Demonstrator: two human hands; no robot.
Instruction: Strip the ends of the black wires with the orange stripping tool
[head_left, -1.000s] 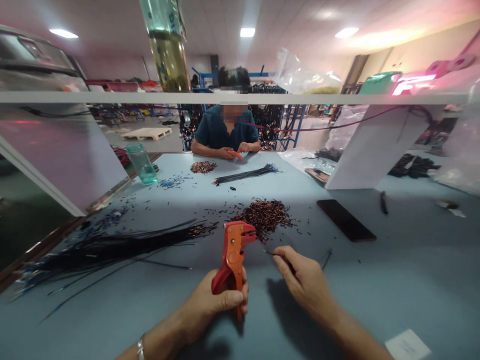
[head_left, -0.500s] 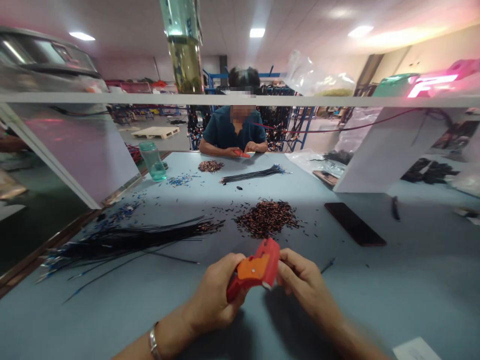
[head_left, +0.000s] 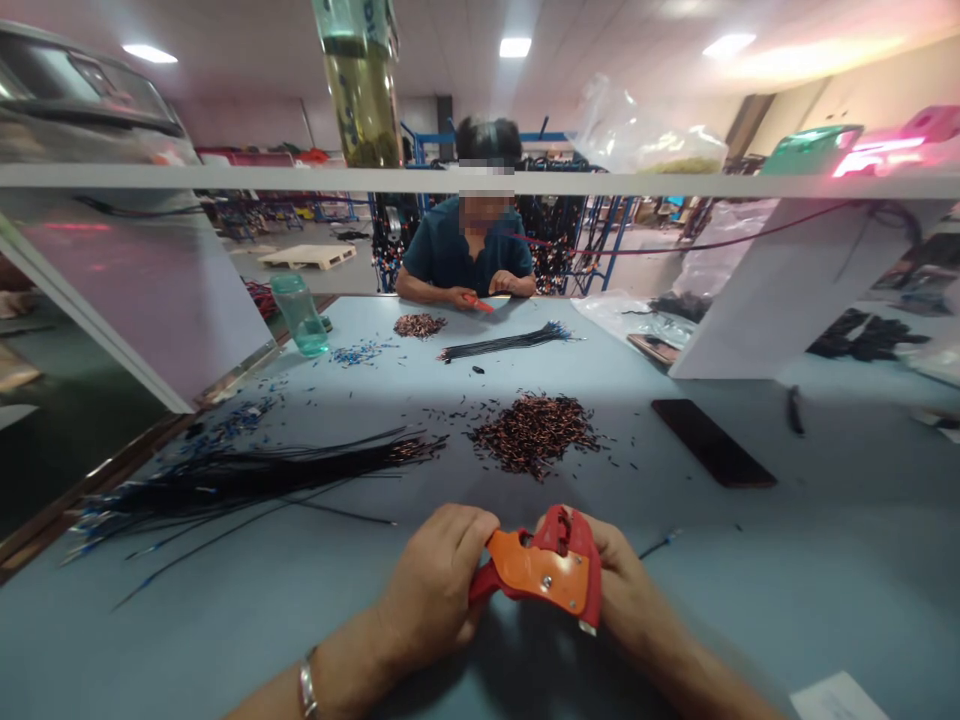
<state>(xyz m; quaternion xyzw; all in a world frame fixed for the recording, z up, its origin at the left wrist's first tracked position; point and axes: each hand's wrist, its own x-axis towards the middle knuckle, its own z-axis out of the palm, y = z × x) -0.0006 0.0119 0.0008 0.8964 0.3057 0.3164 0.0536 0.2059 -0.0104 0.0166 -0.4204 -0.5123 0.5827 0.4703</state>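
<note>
My left hand [head_left: 442, 570] is closed around the handles of a red and orange wire stripper [head_left: 546, 580] low in the middle of the view. Behind the tool's head is my right hand [head_left: 622, 570], its fingers mostly hidden. A thin black wire with a blue end [head_left: 661, 544] sticks out past its far side and seems held in it. Beyond the tool lies a pile of short black pieces with copper-coloured ends [head_left: 536, 432]. A bundle of long black wires [head_left: 262, 475] with blue ends rests on the table to the left.
Across the table a person [head_left: 469, 245] holds a red tool. A dark phone [head_left: 712, 442] lies at right. Blue bits [head_left: 240, 425], a green bottle [head_left: 301, 315] and another wire bundle [head_left: 502, 342] are farther back. A white shelf [head_left: 480, 180] spans above the table.
The wire stripper has turned so its orange side faces me more, and has moved slightly right and down. My right hand has shifted behind its head; the wire's blue end has moved down.
</note>
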